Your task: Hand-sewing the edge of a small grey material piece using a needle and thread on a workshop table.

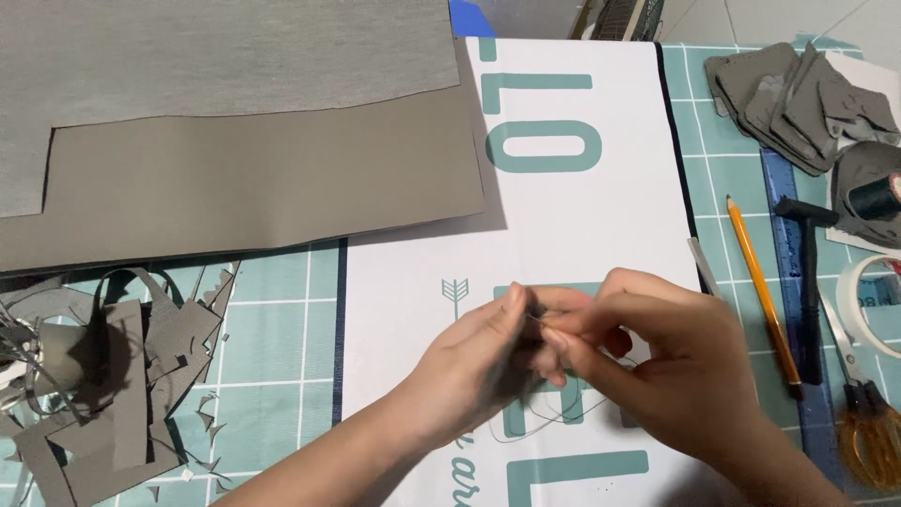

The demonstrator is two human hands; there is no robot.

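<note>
My left hand (479, 361) and my right hand (671, 361) meet over a white sheet with teal lettering (582, 216). Their fingertips pinch together around a thin needle (537, 322) and a small grey piece (526, 371) that is mostly hidden by the fingers. A dark thread (526, 427) loops down under the hands onto the sheet. Which hand holds the needle and which the thread cannot be told.
A large grey sheet of material (235, 141) lies at the back left, grey offcuts (103, 376) at the left on a teal cutting mat (272, 338). On the right lie a pencil (760, 291), hammer (809, 282), scissors (868, 413), tape roll (868, 300), ruler (784, 216), spool (873, 197), stacked grey cut pieces (798, 94).
</note>
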